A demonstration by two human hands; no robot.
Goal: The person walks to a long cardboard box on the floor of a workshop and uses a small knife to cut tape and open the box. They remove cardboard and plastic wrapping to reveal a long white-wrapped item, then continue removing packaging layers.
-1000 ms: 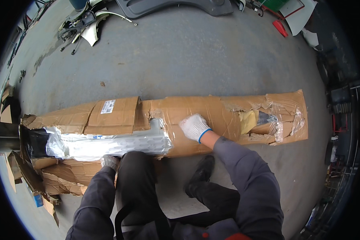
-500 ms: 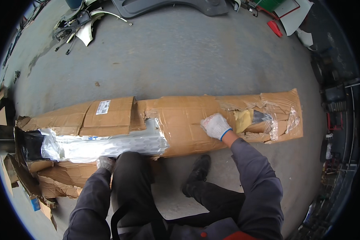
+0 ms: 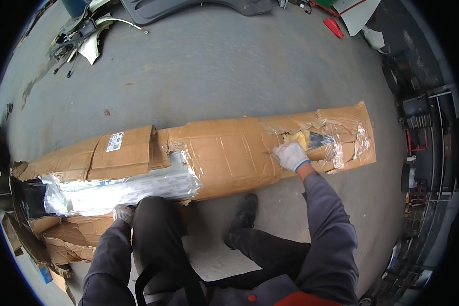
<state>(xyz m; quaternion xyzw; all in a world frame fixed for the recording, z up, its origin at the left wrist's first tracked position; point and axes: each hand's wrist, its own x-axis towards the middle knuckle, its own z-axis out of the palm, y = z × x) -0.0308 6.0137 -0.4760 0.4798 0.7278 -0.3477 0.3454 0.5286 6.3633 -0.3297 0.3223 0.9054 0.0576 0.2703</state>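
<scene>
A long cardboard box (image 3: 217, 153) lies crosswise in front of me, torn along its near left side. Silver plastic wrap (image 3: 122, 193) shows through that tear. My right hand (image 3: 291, 155), in a white knit glove with a blue cuff, is closed at the left edge of a torn hole in the box's right part. Yellow paper (image 3: 298, 138) and something dark (image 3: 319, 139) show in the hole. My left hand (image 3: 123, 213), gloved too, rests against the near edge of the silver wrap beside my knee; its fingers are mostly hidden.
A torn cardboard flap (image 3: 74, 235) hangs at the near left. Across the grey floor lie a dark curved panel (image 3: 188, 9), a tangle of wires and white parts (image 3: 81, 41), and a red piece (image 3: 333, 28). Shelving with parts (image 3: 421, 137) lines the right side.
My right hand has moved right along the box to the torn hole, still closed. The whole view has shifted and tilted a little; my left hand stays at the silver wrap's edge.
</scene>
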